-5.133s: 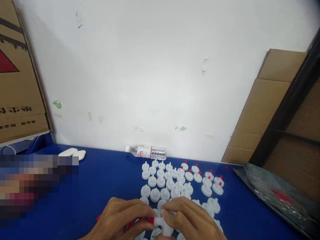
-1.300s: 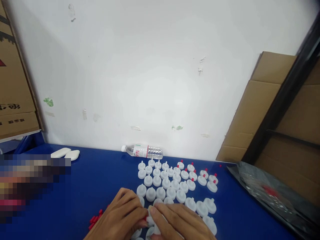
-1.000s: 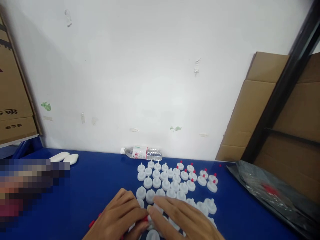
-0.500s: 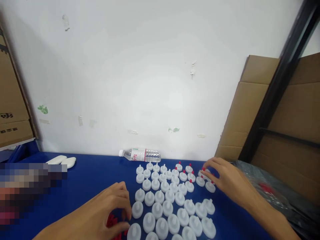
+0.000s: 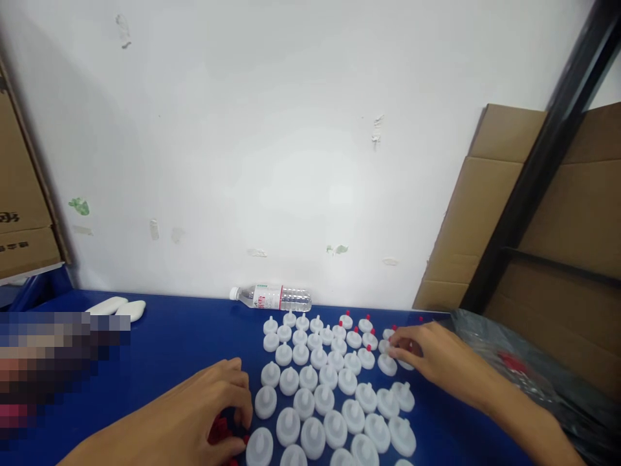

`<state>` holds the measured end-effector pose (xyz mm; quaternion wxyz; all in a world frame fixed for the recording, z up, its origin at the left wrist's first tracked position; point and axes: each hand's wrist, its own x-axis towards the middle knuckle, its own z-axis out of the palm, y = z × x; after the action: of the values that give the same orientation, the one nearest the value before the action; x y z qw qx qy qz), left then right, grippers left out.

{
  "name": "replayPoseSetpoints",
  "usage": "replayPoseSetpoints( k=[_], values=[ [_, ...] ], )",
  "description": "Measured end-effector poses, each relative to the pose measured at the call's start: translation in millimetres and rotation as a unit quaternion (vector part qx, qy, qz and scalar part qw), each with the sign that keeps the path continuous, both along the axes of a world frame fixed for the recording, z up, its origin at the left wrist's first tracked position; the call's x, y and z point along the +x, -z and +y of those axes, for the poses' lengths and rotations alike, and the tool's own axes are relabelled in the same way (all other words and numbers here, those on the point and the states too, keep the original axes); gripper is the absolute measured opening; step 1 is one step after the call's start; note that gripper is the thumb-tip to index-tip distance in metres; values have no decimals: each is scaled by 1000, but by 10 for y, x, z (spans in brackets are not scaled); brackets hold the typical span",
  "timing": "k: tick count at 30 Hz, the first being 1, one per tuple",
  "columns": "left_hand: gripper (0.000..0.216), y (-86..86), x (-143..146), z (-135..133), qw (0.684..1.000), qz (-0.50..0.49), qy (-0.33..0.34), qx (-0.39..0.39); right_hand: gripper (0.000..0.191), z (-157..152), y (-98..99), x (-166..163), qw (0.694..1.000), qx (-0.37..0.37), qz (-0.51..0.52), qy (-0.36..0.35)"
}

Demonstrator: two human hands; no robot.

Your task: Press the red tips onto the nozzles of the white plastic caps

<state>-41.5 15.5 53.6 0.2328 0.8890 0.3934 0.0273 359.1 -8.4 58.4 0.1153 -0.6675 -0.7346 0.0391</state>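
Rows of round white nozzle caps [image 5: 313,438] with upright spouts stand on the blue table [image 5: 165,349]. Several at the far right carry small red tips [image 5: 369,348] on their spouts. My right hand [image 5: 422,349] reaches over that far right part, its thumb and fingers closed at the spout of one white cap [image 5: 387,364]; the fingers hide its top. At the lower left, my left hand [image 5: 213,408] curls over a pile of loose red tips [image 5: 220,430]. A bit of red shows at its thumb tip, between thumb and forefinger.
A clear water bottle [image 5: 272,298] lies on its side against the white wall. Two white rounded objects [image 5: 130,310] rest at the back left. A grey plastic bag [image 5: 514,375] with red pieces lies right. Cardboard [image 5: 449,226] leans beside a black post.
My right hand has moved slightly left and nearer, from one red-tipped cap to the neighbouring one. My left hand stays at the red pile. The view has shifted slightly.
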Motion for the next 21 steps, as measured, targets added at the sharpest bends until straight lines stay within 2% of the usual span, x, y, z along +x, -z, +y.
replayPoseSetpoints(
  k=[4, 7, 10, 13, 17, 21],
  values=[
    [8, 7, 0, -2, 1000, 2, -3, 0, 25, -126, -35, 144, 995, -84, 59, -10],
    [13, 32, 0, -1, 1000, -16, -3, -2, 47, -171, 45, 179, 979, -180, 101, -5],
    [10, 45, 8, -7, 999, -30, 18, -8, 49, -162, 136, 104, 971, -219, 98, 7],
    [13, 46, 19, -14, 998, -54, 35, -4, 37, -156, 193, 55, 976, -196, 99, 2],
    [15, 52, 30, -4, 997, -63, 46, 20, 23, -169, 208, 148, 991, -94, 93, -22],
    [13, 59, 26, 19, 998, -51, 36, 21, 28, -147, 104, 168, 997, 5, 71, -33]
  ],
)
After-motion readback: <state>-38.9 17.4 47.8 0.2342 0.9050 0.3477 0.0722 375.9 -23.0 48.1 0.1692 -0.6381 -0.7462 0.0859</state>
